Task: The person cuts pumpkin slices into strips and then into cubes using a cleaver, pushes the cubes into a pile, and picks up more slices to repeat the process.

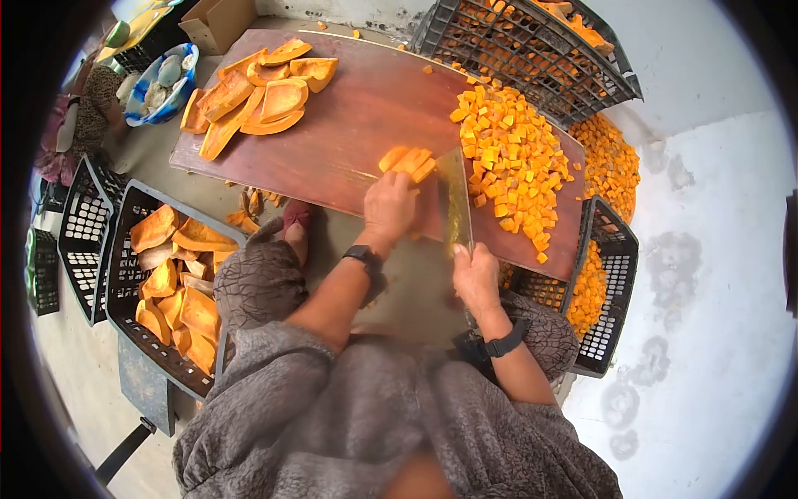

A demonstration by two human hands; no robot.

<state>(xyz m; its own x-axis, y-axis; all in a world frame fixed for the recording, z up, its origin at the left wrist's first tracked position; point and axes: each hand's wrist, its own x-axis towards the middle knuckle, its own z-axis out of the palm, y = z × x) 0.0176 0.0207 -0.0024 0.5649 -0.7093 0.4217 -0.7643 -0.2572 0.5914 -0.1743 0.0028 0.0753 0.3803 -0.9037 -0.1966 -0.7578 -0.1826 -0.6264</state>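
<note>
Left hand (391, 204): fingers curled over pumpkin strips (407, 160), which lie bunched side by side on the near part of the board (366, 108); the grip probably serves to keep the bundle together and steady beside the blade. Right hand (476, 281): closed round the handle of a knife (455, 195), blade pointing away from the body, just right of the strips; whether the edge touches the board cannot be told. Blade position, between strips and cubes (511, 162), seems to suit pushing cut matter rightward. Cubes: one loose heap at the board's right end, apparently gathered there to leave the middle free for the knife. Slabs (266, 96): stacked at the far left end, curved and uncut into strips, likely set on the left hand's side for easy reach. Left crate (125, 291): black, beside the left knee, holding more large pieces (179, 287). Right crate (617, 279): black, by the board's right end, holding cubes, perhaps placed there to be near the heap. Far crate (507, 54): black, tilted, beyond the heap, orange pieces inside. Second heap (613, 166): more cubes past the board's right end, base hidden.
</note>
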